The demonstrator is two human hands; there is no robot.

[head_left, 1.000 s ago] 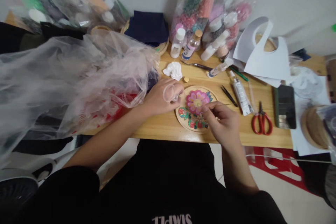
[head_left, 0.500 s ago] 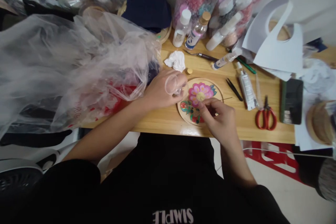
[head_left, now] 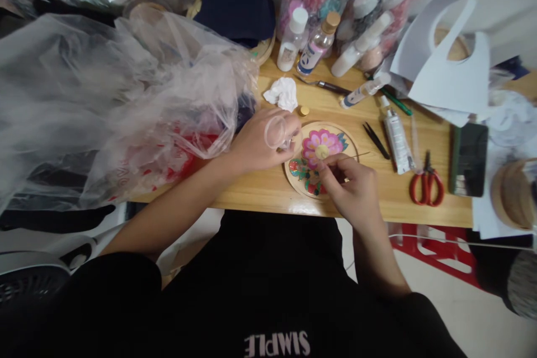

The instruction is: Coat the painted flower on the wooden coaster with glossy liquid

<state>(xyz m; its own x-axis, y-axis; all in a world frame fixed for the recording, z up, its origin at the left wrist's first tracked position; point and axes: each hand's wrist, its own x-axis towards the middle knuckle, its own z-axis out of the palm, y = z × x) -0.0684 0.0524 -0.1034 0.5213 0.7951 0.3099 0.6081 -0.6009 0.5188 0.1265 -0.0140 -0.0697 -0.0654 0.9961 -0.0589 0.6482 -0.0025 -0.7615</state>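
Note:
My left hand [head_left: 268, 137] is closed around a small clear plastic cup [head_left: 276, 131], held tilted at the left edge of a round wooden disc [head_left: 296, 189]. A pink flower [head_left: 321, 147] with a yellow centre, green leaves and smaller red flowers decorate the disc. Over its right side, my right hand [head_left: 350, 182] pinches a thin dark stick [head_left: 358, 155], whose rear end sticks out to the right. Fingers hide its working tip. Just above my left hand lie a crumpled white tissue [head_left: 282, 94] and a small gold cap [head_left: 304, 111].
Right of the disc lie black tweezers [head_left: 376, 140], a white tube [head_left: 397, 140], red-handled pliers [head_left: 427, 185] and a phone [head_left: 469, 159]. Several bottles [head_left: 314, 47] stand behind. A dark-handled tool [head_left: 331, 87] lies before them. Clear plastic bags [head_left: 159, 78] crowd the left side.
The camera view has shifted slightly. Both hands stay nearly where they were, the left still on the cup and the right still pinching the stick over the disc.

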